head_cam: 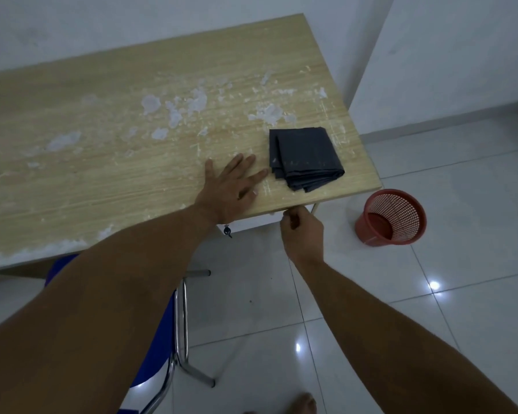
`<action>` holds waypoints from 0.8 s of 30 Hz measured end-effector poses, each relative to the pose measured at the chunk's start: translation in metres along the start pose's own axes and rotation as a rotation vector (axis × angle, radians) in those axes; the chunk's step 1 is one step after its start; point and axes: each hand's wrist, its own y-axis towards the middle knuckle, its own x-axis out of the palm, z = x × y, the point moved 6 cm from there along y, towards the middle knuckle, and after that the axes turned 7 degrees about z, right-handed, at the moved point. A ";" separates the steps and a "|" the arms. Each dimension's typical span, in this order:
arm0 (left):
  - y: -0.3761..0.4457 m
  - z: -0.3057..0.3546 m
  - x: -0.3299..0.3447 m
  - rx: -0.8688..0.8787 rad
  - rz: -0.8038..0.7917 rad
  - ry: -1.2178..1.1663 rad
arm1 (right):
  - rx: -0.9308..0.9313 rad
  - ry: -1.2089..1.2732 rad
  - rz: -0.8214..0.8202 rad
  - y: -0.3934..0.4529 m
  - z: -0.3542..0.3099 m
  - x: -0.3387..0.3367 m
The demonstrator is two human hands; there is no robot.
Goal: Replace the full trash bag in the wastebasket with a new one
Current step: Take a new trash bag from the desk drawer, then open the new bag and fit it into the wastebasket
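The folded black bags (304, 158) lie near the table (102, 130) corner, apart from the empty red wastebasket (391, 216) on the floor; left hand (232, 186) flat beside them, right hand (302, 231) loosely curled, holding nothing: grabbing the stack could lift several bags

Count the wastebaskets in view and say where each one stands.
1. The red mesh wastebasket stands on the tiled floor, just past the right corner of the wooden table. Others could be hidden under the table.

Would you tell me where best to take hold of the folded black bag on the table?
Probably at the folded black bag's near corner, which reaches almost to the table edge. Come from the front with the right hand, pinching the stacked layers together; it lies flat.
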 end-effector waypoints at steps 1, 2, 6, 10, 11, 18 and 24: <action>0.000 0.000 0.001 0.001 0.001 0.001 | -0.176 -0.036 0.037 -0.002 -0.016 -0.011; 0.001 0.000 0.001 0.000 -0.001 0.003 | -0.338 -0.075 0.074 -0.001 -0.031 -0.018; 0.002 -0.001 0.003 -0.009 0.005 0.013 | -0.520 -0.319 0.154 0.050 -0.069 -0.029; 0.003 -0.001 0.004 -0.001 -0.002 0.013 | -0.295 -0.659 -0.134 0.096 -0.050 -0.028; 0.002 -0.001 0.004 -0.002 -0.005 0.007 | -0.287 -0.697 -0.171 0.100 -0.043 -0.031; 0.002 0.001 0.000 -0.005 -0.019 -0.003 | -0.340 -0.697 -0.127 0.071 -0.023 -0.066; 0.016 0.049 -0.015 -0.266 0.053 -0.142 | -0.324 -0.445 0.018 0.051 -0.013 -0.129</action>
